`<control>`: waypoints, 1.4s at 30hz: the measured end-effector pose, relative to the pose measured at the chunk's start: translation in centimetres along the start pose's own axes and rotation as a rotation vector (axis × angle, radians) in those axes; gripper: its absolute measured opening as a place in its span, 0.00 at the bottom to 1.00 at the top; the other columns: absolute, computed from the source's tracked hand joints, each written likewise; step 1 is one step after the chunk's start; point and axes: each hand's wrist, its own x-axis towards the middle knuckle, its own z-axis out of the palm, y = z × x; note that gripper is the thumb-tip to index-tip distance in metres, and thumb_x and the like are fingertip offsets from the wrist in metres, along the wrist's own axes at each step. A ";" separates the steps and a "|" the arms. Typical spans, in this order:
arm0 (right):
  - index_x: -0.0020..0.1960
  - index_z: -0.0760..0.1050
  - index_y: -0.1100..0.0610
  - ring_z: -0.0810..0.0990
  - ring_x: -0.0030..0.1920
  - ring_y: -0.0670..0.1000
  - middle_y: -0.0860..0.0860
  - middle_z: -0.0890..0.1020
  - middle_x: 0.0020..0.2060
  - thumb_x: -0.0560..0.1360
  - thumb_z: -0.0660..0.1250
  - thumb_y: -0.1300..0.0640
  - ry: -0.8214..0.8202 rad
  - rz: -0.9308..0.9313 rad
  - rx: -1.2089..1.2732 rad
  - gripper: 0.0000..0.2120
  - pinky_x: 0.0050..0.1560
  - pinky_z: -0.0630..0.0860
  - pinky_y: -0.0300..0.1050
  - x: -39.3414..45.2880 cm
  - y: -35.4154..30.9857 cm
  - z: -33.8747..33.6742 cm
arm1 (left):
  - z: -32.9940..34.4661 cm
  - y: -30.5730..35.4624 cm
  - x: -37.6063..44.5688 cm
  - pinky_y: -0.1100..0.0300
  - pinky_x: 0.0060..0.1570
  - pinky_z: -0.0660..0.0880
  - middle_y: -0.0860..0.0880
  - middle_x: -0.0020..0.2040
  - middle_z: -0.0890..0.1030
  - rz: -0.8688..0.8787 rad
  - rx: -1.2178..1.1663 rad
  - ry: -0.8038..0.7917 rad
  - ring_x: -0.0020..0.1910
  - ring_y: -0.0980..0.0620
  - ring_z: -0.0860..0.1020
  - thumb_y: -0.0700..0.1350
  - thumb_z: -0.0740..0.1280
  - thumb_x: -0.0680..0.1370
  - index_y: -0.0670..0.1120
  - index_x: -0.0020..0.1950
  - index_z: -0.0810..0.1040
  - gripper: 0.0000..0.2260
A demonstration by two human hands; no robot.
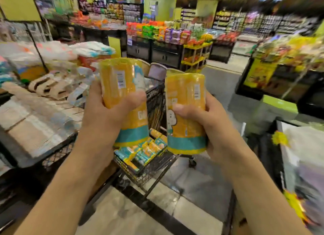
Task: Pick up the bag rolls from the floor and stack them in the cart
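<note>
I hold two yellow bag rolls with teal bands upright in front of me. My left hand [107, 112] grips the left bag roll [122, 84] around its middle. A second bag roll, the right one [185, 98], is clasped in my right hand [206, 122]. Both hang above the black wire cart [156, 101], which stands just beyond my hands. Several more yellow and teal bag rolls [145, 150] lie stacked in the cart's basket, partly hidden by the rolls I hold.
A low display table [35, 129] piled with packaged goods and paper bags stands close on the left. A dark bin [280, 147] with yellow tags is at the right. Snack shelves [166, 34] fill the background. Grey floor [219, 80] runs ahead on the right.
</note>
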 end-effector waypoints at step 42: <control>0.62 0.76 0.52 0.87 0.49 0.55 0.53 0.87 0.50 0.64 0.77 0.55 -0.517 0.420 -0.010 0.27 0.45 0.84 0.49 47.8 20.5 -27.2 | 27.3 -27.8 29.2 0.59 0.42 0.82 0.56 0.48 0.86 -0.351 0.057 0.579 0.47 0.56 0.85 0.50 0.76 0.62 0.58 0.58 0.74 0.25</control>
